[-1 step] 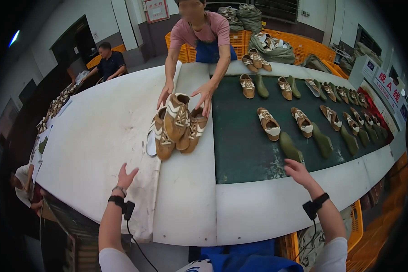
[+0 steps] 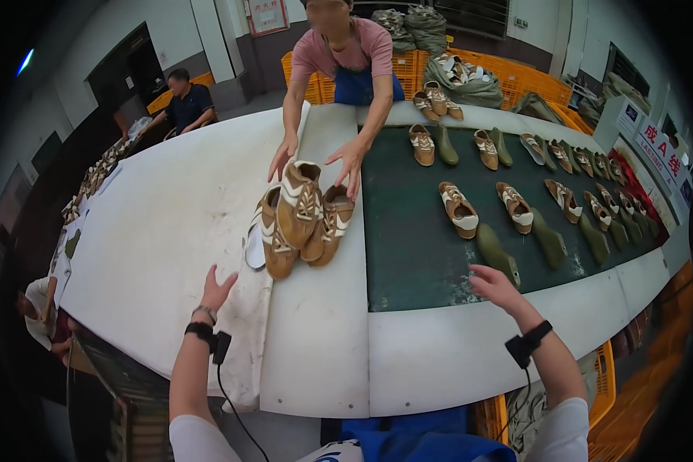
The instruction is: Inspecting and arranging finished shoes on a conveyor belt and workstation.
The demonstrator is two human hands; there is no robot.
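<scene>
Hands are hovering over a white worktable (image 2: 169,231). The left hand (image 2: 217,291) is hanging open, fingers spread, empty, just near of a pile of tan-and-white shoes (image 2: 300,219) at the table's middle. The right hand (image 2: 494,286) is reaching with loosely spread fingers, touching or nearly touching an olive shoe last (image 2: 497,256) on the dark green belt (image 2: 408,246). Across the table, another person's hands (image 2: 316,158) are resting at the far side of the pile. Further shoes and lasts (image 2: 547,208) are lying in rows to the right.

Tan-and-white shoes (image 2: 300,219) piled on the white table at 11 o'clock; olive last (image 2: 497,258) at 2 o'clock.
</scene>
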